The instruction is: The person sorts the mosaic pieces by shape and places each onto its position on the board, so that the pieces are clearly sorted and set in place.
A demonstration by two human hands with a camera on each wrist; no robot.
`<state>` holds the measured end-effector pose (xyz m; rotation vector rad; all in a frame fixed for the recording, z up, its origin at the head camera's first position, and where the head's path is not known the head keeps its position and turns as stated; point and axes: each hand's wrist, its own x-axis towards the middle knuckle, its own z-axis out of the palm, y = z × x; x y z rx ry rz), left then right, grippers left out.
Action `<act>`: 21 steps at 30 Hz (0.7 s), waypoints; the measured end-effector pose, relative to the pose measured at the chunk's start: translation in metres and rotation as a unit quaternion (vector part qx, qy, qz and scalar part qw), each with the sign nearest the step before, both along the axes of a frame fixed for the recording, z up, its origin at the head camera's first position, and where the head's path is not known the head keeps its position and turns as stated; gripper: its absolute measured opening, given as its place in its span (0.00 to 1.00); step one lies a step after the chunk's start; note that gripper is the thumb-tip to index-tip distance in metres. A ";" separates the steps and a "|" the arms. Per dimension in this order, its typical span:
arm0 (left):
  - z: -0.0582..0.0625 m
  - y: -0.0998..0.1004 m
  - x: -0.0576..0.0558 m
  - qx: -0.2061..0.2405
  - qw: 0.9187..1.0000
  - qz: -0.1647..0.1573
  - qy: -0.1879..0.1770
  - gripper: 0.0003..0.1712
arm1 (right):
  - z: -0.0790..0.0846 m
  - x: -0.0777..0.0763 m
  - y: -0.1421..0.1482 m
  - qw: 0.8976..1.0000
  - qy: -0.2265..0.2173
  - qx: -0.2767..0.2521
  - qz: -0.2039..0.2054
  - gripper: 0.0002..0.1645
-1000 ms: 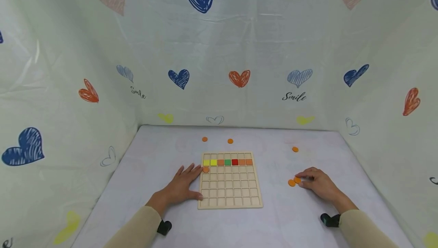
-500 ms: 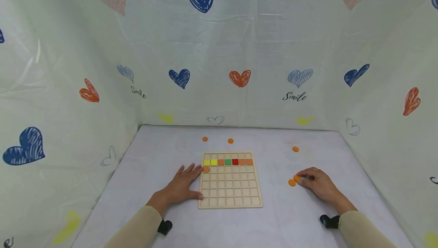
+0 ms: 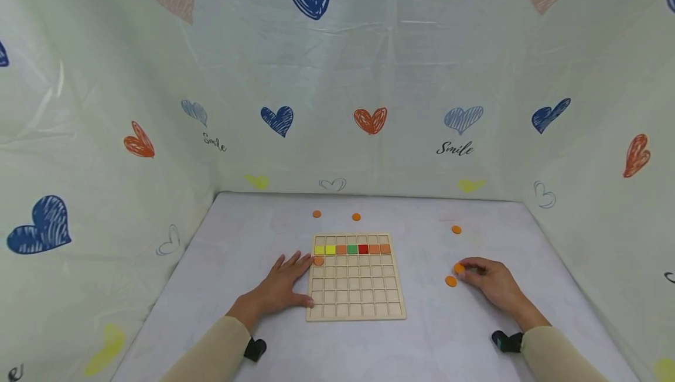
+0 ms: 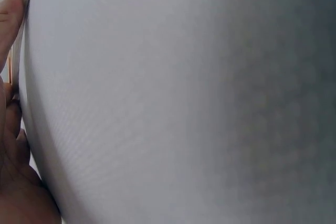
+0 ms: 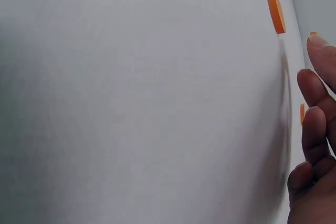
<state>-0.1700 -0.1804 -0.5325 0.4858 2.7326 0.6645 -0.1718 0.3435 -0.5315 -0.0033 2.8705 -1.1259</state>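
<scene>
My left hand lies spread along the left side of a wooden grid board, thumb and fingertips touching its edge. One row of the board holds square tiles in yellow, orange, green and red. An orange disc sits in the first cell of the row below. Right of the board, my right hand pinches another orange disc between thumb and forefinger, just above the table. Close under it lies a loose orange disc, which the right wrist view also catches beside the fingers.
Two orange discs, one at the back left and one beside it, lie behind the board. A further orange disc is at the back right. Hanging sheets with printed hearts enclose the white table on three sides.
The pinched disc has moved slightly away from me, off the neighbouring disc that it overlapped. My left hand and the board have stayed put.
</scene>
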 end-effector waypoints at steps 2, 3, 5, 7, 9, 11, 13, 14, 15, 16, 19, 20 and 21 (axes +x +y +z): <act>0.001 0.000 0.000 0.001 1.000 0.000 -0.001 0.65 | 0.001 -0.003 -0.002 1.000 0.006 -0.007 -0.001 0.21; 0.001 0.000 0.000 0.001 1.000 0.001 -0.002 0.65 | 0.002 -0.004 -0.004 1.000 0.011 -0.007 0.001 0.20; 0.001 0.001 0.000 -0.002 1.000 0.003 -0.003 0.65 | 0.004 -0.008 -0.008 1.000 0.020 -0.008 0.003 0.18; 0.001 0.001 0.001 -0.004 1.000 0.007 -0.005 0.65 | 0.009 -0.011 -0.013 1.000 0.024 -0.010 0.003 0.17; 0.001 0.002 0.001 -0.004 1.000 0.009 -0.005 0.65 | 0.014 -0.014 -0.019 0.999 0.025 -0.020 0.006 0.17; 0.001 0.001 0.001 -0.005 1.000 0.009 -0.005 0.65 | 0.019 -0.018 -0.025 0.999 0.029 -0.031 0.009 0.17; 0.002 0.001 0.001 -0.005 1.000 0.008 -0.006 0.65 | 0.024 -0.022 -0.031 0.999 0.032 -0.037 0.014 0.17; 0.002 0.001 0.001 -0.004 1.000 0.007 -0.006 0.65 | 0.026 -0.024 -0.033 0.998 0.037 -0.040 0.018 0.17; 0.002 0.001 0.001 -0.004 1.000 0.007 -0.007 0.65 | 0.027 -0.027 -0.037 0.998 0.041 -0.042 0.022 0.17; 0.001 0.001 0.001 -0.005 1.000 0.007 -0.006 0.65 | 0.029 -0.029 -0.039 0.998 0.043 -0.044 0.024 0.17; 0.000 0.001 0.000 -0.003 1.000 0.005 -0.004 0.66 | 0.034 -0.035 -0.050 0.997 0.045 -0.051 0.031 0.17; 0.000 0.001 0.000 -0.002 1.000 0.004 -0.002 0.66 | 0.036 -0.037 -0.054 0.997 0.046 -0.055 0.033 0.17; 0.000 0.001 -0.001 -0.002 1.000 0.003 -0.002 0.66 | 0.038 -0.039 -0.057 0.997 0.047 -0.058 0.034 0.17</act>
